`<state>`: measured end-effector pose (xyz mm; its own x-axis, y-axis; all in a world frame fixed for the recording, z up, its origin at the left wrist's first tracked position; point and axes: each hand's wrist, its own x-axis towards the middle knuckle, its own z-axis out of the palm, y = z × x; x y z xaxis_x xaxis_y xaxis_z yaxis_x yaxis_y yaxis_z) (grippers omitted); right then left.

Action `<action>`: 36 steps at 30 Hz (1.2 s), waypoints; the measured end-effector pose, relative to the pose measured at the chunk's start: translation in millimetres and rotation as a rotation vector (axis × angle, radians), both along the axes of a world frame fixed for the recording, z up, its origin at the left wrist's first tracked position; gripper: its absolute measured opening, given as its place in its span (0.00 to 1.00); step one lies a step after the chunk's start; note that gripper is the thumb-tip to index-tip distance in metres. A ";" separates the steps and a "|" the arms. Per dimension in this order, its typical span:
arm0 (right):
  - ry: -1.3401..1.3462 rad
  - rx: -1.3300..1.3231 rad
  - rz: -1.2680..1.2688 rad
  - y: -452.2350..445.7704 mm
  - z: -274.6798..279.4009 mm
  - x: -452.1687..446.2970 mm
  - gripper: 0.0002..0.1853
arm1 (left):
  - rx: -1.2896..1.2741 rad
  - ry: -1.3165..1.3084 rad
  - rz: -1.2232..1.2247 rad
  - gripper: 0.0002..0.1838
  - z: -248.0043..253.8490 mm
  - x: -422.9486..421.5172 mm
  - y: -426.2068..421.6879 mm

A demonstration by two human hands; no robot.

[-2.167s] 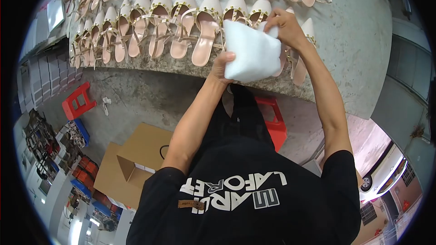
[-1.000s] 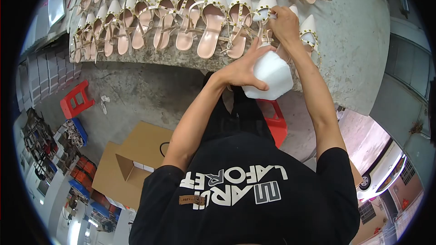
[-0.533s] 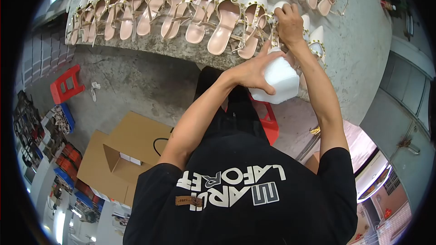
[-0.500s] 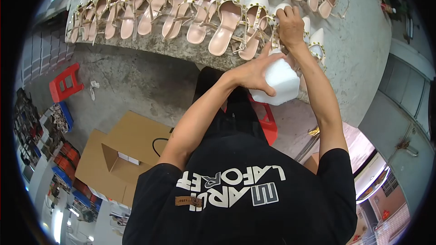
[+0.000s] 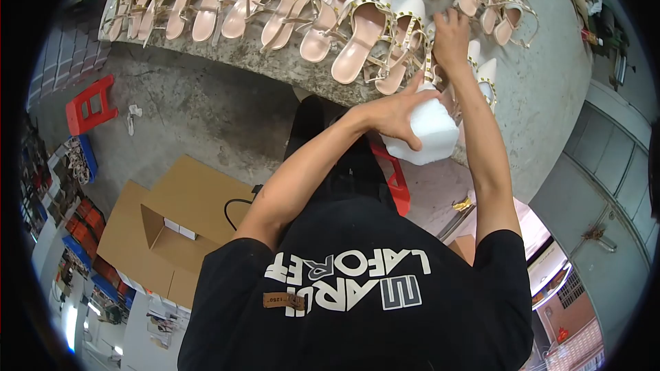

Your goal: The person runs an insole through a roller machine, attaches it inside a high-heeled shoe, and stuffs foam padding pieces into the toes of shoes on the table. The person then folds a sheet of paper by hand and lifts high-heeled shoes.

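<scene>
White, thick, soft-looking padding block (image 5: 438, 139) is in the left hand (image 5: 393, 118), clamped between thumb and fingers, just off the near edge of the grey concrete-like surface (image 5: 546, 79), towards its right end. Right hand (image 5: 452, 45) is apart from the left, fingers curled down at the toe of a cream gold-studded strappy shoe (image 5: 427, 69); can't tell if they pinch anything, knuckles hide it.

Status: rightmost cream pointed shoe (image 5: 487, 70) in the front row shows white in its toe opening, so I'd call it filled. Shoe beside it is mostly behind the right hand and wrist, can't tell. Leftward, the row of cream pointed shoes with pink insoles (image 5: 354, 55) runs along the near edge; openings look unfilled where visible. That's most of the row left, my read. Back row is cut by the frame, no full count.

Floor: open brown cardboard box (image 5: 199, 196), red plastic stool (image 5: 91, 124) farther left, second red stool (image 5: 400, 192) by the legs.
</scene>
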<state>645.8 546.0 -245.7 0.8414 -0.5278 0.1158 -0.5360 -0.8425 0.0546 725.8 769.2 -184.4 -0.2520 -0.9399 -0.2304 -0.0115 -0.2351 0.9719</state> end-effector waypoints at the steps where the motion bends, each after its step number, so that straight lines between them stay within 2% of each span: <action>1: -0.008 0.074 0.094 -5.5 9.6 -7.5 0.24 | 0.019 0.039 -0.025 0.63 3.5 3.6 2.2; 2: -0.016 0.147 0.193 -13.8 21.1 -13.4 0.26 | 0.037 0.077 -0.045 0.62 6.4 7.0 3.3; 3: -0.011 0.141 0.185 -17.9 45.5 -25.7 0.26 | 0.031 0.081 -0.052 0.62 8.9 5.5 8.9; 5: -0.348 0.639 -0.030 -20.5 99.9 -56.8 0.29 | -0.114 0.043 -0.086 0.62 18.4 -7.4 23.4; 6: -0.344 0.637 -0.037 -24.6 96.4 -68.6 0.29 | -0.147 0.014 -0.096 0.62 19.9 -18.6 26.3; 8: -0.265 0.793 -0.354 -22.7 75.4 -96.4 0.30 | -0.102 0.022 -0.145 0.62 14.5 -41.7 19.8; 9: -0.275 0.787 -0.360 -18.9 66.6 -100.5 0.30 | -0.064 0.018 -0.181 0.61 9.8 -51.5 13.8; 11: -0.116 0.561 -0.237 -5.5 48.9 -98.4 0.30 | -0.083 -0.039 -0.163 0.61 -0.3 -66.0 9.0; 13: -0.142 0.582 -0.254 -2.8 48.2 -94.7 0.29 | -0.102 -0.128 -0.137 0.60 -11.7 -72.8 9.4; 15: -0.134 0.440 -0.228 -5.6 37.4 -95.8 0.28 | -0.081 -0.163 -0.174 0.60 -10.1 -72.0 9.6; 18: -0.169 0.464 -0.281 -14.5 29.0 -95.7 0.28 | -0.055 -0.209 -0.227 0.60 -5.8 -71.2 7.8; 20: -0.163 0.443 -0.221 -18.2 26.2 -93.7 0.28 | -0.034 -0.232 -0.240 0.60 -4.8 -71.4 9.5; 22: -0.160 0.420 -0.161 -21.0 27.5 -93.8 0.29 | -0.071 -0.165 -0.173 0.61 -5.7 -70.9 12.3; 24: -0.215 0.596 -0.180 -23.1 35.0 -102.4 0.31 | -0.077 -0.127 -0.112 0.61 0.0 -69.6 19.3; 25: -0.218 0.600 -0.174 -20.5 34.5 -104.4 0.31 | -0.079 -0.078 -0.056 0.62 2.0 -69.3 23.1; 27: -0.004 0.534 -0.103 -9.1 47.4 -101.1 0.35 | -0.031 -0.076 -0.075 0.62 -0.8 -70.7 28.2; 29: 0.091 0.526 -0.130 -8.1 62.9 -83.0 0.35 | 0.007 -0.078 -0.092 0.63 -6.7 -69.3 27.7; 31: 0.187 0.516 -0.157 -7.9 67.1 -75.8 0.35 | 0.200 -0.054 -0.191 0.60 -13.6 -65.7 26.8; 32: 0.206 0.506 -0.164 -7.7 67.3 -75.1 0.35 | 0.199 -0.057 -0.191 0.60 -14.3 -65.3 29.4; 34: 0.228 0.494 -0.173 -7.7 71.6 -80.6 0.35 | 0.014 -0.044 -0.155 0.60 -14.2 -65.5 41.2; 35: -0.050 0.459 -0.155 -3.5 81.7 -88.3 0.34 | 0.014 -0.045 -0.150 0.60 -3.3 -60.6 47.3; 36: -0.327 0.425 -0.130 5.5 95.0 -94.9 0.33 | -0.050 -0.057 0.090 0.60 19.0 -52.9 54.1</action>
<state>550.9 551.6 -150.7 0.7219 -0.6825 0.1142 -0.5694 -0.6796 -0.4625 672.9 823.2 -165.4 -0.1536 -0.9689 -0.1941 -0.0477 -0.1890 0.9808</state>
